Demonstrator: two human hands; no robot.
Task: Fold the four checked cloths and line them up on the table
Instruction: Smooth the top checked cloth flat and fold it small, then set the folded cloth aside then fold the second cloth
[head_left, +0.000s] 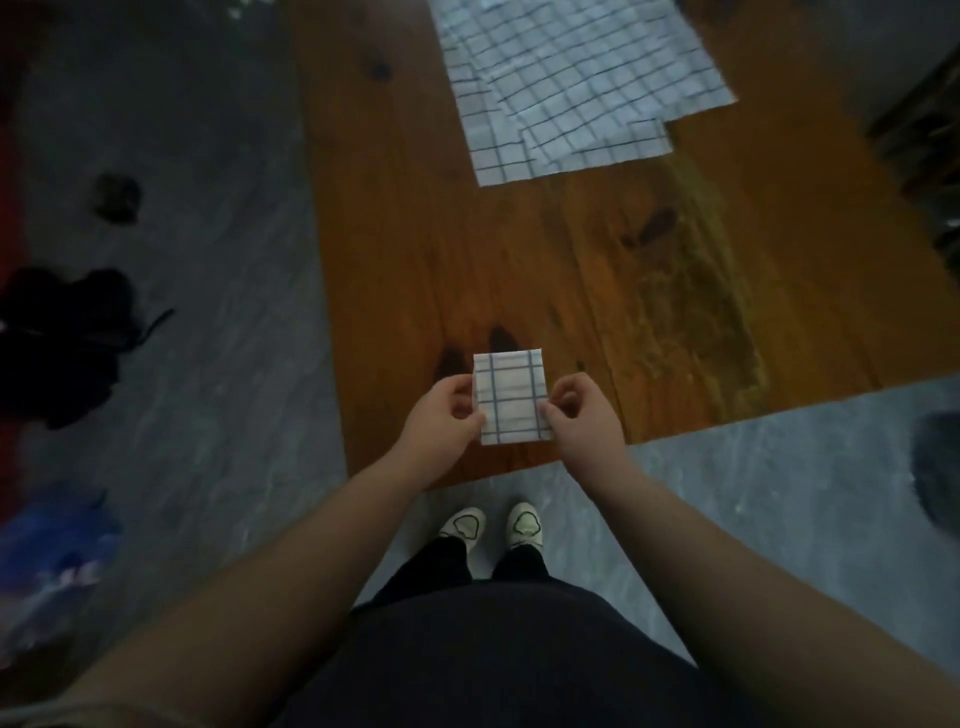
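Item in hand: folded checked cloth (511, 397), over the desk (623, 270) at its 6 o'clock edge. The left hand (444, 421) pinches its 9 o'clock side and the right hand (584, 418) its 3 o'clock side, fingers (569, 397) curled onto the fabric. The unfolded checked cloths (571, 88) lie flat and overlapping at the desk's 12 o'clock end, well apart.

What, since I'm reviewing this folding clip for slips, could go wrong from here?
The small folded white checked cloth is pinched only at its side edges by the left hand and right hand, so it may spring open on release. It hangs near the brown wooden table's near edge and could slide off. The unfolded checked cloths overlap; pulling one may drag others.
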